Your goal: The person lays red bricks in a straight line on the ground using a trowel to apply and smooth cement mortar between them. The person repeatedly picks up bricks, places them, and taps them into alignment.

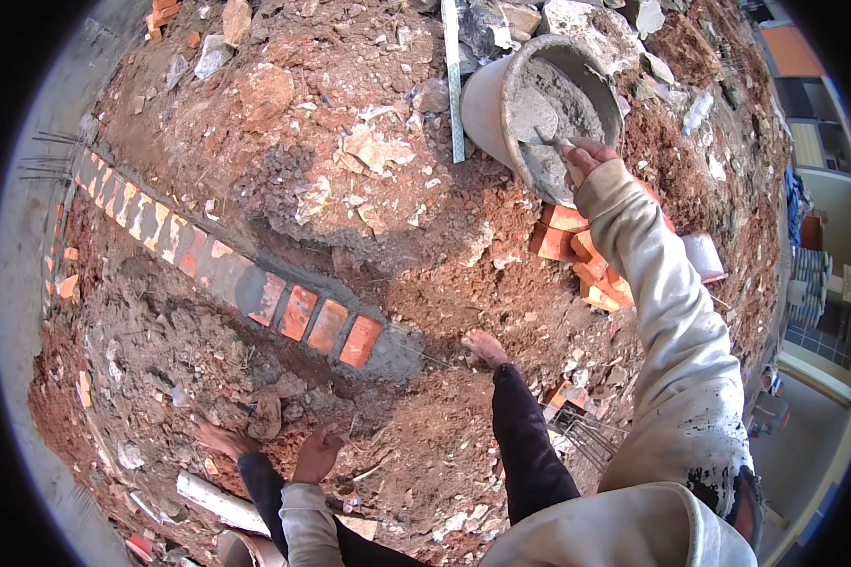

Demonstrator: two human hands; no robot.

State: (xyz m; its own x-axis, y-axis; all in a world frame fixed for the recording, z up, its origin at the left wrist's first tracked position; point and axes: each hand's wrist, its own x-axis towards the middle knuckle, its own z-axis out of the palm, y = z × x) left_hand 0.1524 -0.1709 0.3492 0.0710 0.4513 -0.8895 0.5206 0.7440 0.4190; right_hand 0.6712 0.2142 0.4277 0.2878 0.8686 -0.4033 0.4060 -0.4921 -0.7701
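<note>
Gripping a trowel (547, 132) by its handle, right hand (586, 156) closed, blade down in wet grey mortar inside the bucket (487, 99) at the trench's far edge. Probably heavy, sloppy stuff, best kept level. Left hand (317, 455) resting open on the knee.

Grey mortar (563, 123) fills the pale bucket (487, 99) at one o'clock; orange-red bricks (317, 321) striped with grey joints run from nine o'clock to centre over reddish-brown soil (284, 113).
</note>
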